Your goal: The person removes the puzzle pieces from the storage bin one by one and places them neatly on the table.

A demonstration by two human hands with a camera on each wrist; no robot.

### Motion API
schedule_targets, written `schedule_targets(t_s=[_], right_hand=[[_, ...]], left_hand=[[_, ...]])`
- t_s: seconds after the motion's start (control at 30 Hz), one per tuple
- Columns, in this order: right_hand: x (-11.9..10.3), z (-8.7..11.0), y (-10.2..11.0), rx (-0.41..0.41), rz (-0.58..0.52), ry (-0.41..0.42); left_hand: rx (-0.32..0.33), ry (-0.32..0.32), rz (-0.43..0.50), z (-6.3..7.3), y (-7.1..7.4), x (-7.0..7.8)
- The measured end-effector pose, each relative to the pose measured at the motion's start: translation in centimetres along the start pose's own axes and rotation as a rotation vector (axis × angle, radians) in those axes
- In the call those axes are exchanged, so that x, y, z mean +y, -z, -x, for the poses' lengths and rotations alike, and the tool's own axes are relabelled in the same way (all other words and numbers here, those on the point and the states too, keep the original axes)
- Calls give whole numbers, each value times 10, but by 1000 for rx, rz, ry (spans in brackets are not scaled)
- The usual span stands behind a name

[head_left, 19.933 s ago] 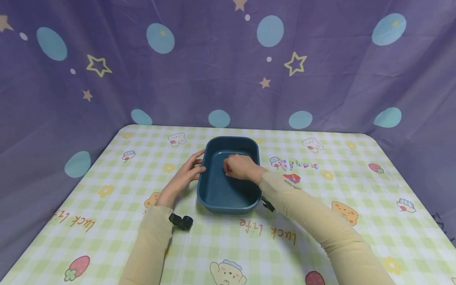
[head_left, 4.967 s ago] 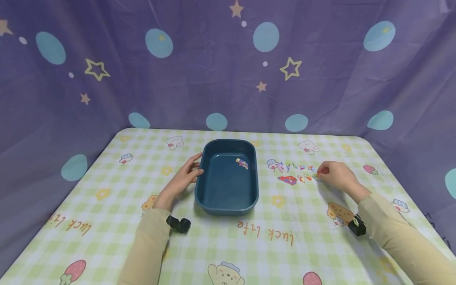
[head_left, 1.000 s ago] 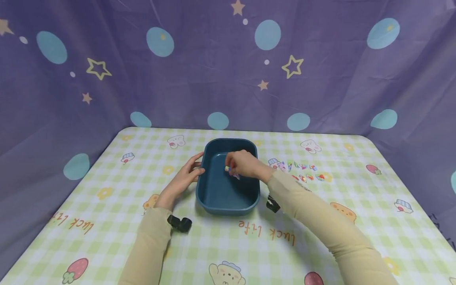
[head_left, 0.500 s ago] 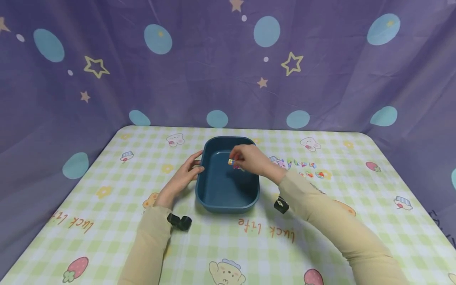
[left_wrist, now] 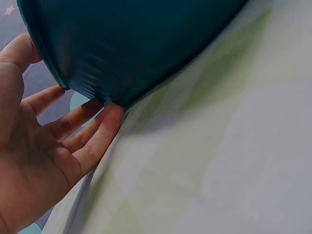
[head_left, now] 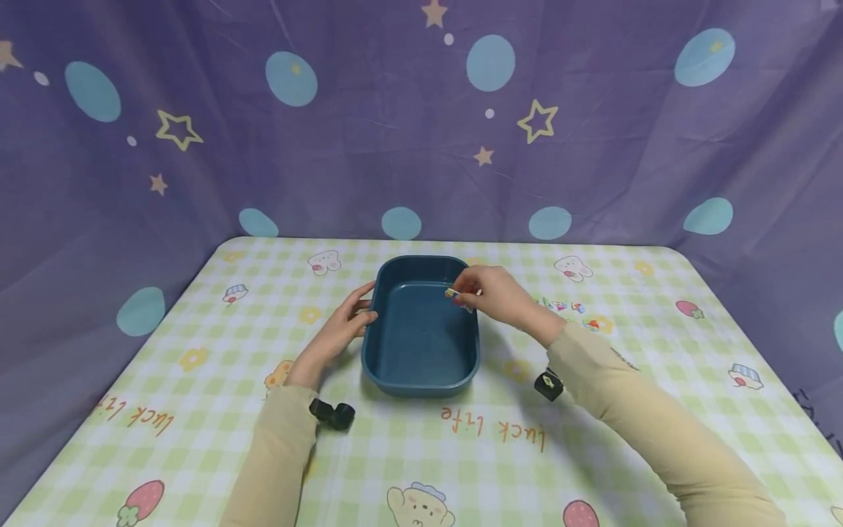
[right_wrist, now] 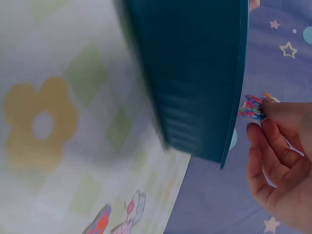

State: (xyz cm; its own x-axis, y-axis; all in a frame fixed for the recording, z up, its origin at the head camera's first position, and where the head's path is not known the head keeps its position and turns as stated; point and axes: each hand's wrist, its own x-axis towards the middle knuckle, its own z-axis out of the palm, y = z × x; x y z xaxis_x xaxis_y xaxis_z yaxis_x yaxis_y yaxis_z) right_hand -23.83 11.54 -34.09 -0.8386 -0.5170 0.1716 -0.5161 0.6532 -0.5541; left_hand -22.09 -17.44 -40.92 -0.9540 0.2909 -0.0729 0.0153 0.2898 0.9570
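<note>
A deep teal rectangular container (head_left: 421,359) stands on the table. My left hand (head_left: 334,333) rests against its left wall; in the left wrist view the spread fingers (left_wrist: 87,146) touch the wall from outside. Over the right rim, my right hand (head_left: 500,296) pinches a small, flat, colourful sticker (head_left: 452,293) between thumb and fingers. The right wrist view shows this sticker (right_wrist: 253,108) beside the rim, blue, pink and white. The visible container floor is bare. Right of the container lie several small stickers (head_left: 560,306), some hidden behind my right hand and forearm.
A checked tablecloth (head_left: 263,454) with printed cartoons, fruit and lettering covers the table. Behind it hangs a purple curtain (head_left: 369,146) with stars and ovals. Black wrist cameras (head_left: 332,415) sit on both sleeves.
My right hand has lifted and moved right, from inside the container to above its right rim, carrying the sticker. Five seconds ago it was at the sticker rows. The left hand has stayed put.
</note>
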Motion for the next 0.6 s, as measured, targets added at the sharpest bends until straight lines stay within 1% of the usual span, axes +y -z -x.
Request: schedule_targets(t_s=[0.03,0.13,0.23,0.37,0.5,0.6], right_hand=[[2,2,2,14,1,1],[7,7,7,57,3,-13],[12,12,13,82,-15,-42],[19,20,20,95,-39,-77],[30,29,27,114,-24,-113],[41,36,32,127,-6,-160]], left_hand=[[5,2,-4,-1,0,-3],[9,6,-11,-1,0,-4],[8,11,-10,-1,0,-6],[8,14,-14,-1,0,-7],[11,8,-20,-1,0,-6],[10,5,-20,-1,0,-4]])
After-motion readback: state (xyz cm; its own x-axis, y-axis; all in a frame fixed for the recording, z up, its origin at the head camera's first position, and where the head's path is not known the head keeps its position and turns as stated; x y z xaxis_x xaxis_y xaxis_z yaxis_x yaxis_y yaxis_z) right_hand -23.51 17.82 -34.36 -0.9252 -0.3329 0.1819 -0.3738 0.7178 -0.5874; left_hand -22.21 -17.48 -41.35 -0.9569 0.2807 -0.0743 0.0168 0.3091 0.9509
